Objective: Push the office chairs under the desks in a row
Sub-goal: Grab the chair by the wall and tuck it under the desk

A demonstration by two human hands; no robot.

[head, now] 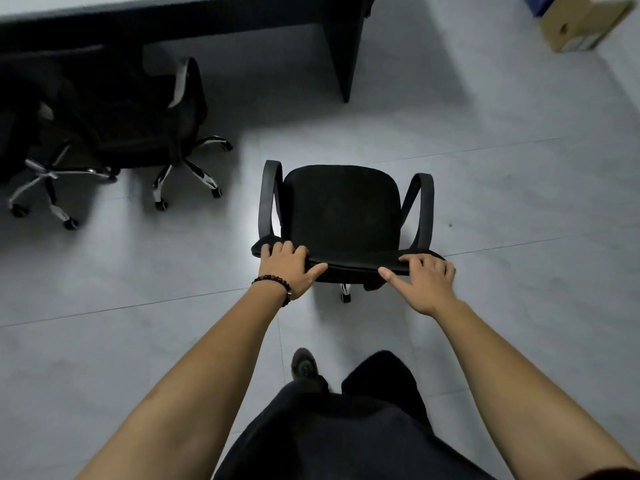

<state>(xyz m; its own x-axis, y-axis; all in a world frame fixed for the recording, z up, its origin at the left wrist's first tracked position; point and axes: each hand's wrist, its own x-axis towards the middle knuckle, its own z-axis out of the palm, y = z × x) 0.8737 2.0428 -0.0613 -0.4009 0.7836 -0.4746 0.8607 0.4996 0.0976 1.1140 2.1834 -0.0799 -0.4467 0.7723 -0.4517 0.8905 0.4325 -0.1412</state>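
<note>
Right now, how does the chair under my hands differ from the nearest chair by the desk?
The held chair stands on open floor, short of the desk; the parked chair sits against it. Left hand and right hand hold its backrest; nothing touches the parked chair. The parked chair's chrome star base shows; the held chair's base is mostly hidden. Both are black, wheeled.

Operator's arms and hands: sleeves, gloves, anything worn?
No gloves: left hand and right hand are bare, forearms uncovered. A dark sliver at the frame corner by the right upper arm may be a sleeve edge. Left wrist carries a bracelet of dark round beads. No watch or ring visible.
</note>
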